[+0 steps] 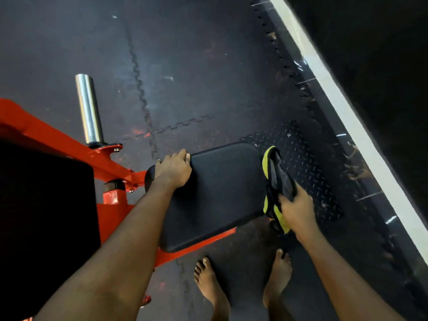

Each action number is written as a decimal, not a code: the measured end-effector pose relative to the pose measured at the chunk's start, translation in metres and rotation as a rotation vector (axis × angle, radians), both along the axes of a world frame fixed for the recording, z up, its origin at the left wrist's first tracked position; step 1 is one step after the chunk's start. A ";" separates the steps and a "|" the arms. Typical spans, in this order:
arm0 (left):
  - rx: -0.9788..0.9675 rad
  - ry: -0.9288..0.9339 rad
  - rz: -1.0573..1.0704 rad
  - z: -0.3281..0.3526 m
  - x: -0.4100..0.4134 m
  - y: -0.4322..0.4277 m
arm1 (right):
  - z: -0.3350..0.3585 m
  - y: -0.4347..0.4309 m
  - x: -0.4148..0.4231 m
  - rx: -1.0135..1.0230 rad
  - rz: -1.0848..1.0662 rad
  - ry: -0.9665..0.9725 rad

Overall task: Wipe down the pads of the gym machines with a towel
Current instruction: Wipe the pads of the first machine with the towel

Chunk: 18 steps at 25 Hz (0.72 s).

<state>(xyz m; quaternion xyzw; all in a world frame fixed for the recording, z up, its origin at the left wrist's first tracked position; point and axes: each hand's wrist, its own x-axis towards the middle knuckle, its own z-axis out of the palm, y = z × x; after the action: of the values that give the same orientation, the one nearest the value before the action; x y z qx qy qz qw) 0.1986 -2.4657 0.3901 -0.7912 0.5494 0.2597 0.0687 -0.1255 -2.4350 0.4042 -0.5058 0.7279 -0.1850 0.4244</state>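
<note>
Looking down through the head camera, I see my left hand [173, 169] on the far left corner of the black pad [215, 195]. Its fingers are bent over the pad's far edge and the thumb lies on top, so it grips the pad there. My right hand [298, 209] is clenched round the towel [278, 181], a bunched cloth in yellow-green and dark grey. The fingers wrap its middle; one end sticks out past the hand along the pad's right edge and the other hangs below the hand. The towel lies against that right edge, at the side of the pad and not on its flat top; how firmly it presses there I cannot tell. The pad is a rounded rectangle, tilted in the view, with a smooth, dull top. It sits on an orange frame [58, 140] that runs off to the left, and a strip of the same orange shows under its near edge. A chrome peg [89, 110] stands up from the frame, well apart from both hands. A second dark pad [46, 216] fills the left border, near the first but not touching it. A black tread plate [308, 172] lies just beside the pad's right side, beyond the towel. The floor is dark rubber matting [185, 66] with toothed seams. My left foot [208, 281] and right foot [280, 274], both bare, stand on it near the pad's near corner. A pale strip [347, 117] runs diagonally on the right.
</note>
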 end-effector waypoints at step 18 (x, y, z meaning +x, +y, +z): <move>-0.080 -0.026 -0.070 -0.007 0.009 0.005 | -0.023 0.078 0.101 -0.087 -0.784 -0.133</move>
<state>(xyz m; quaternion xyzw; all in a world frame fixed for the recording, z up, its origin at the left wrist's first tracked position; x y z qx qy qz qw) 0.2080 -2.4608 0.3826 -0.7768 0.5859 0.2247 0.0531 -0.0244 -2.3568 0.3809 -0.1940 0.8282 -0.3958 0.3462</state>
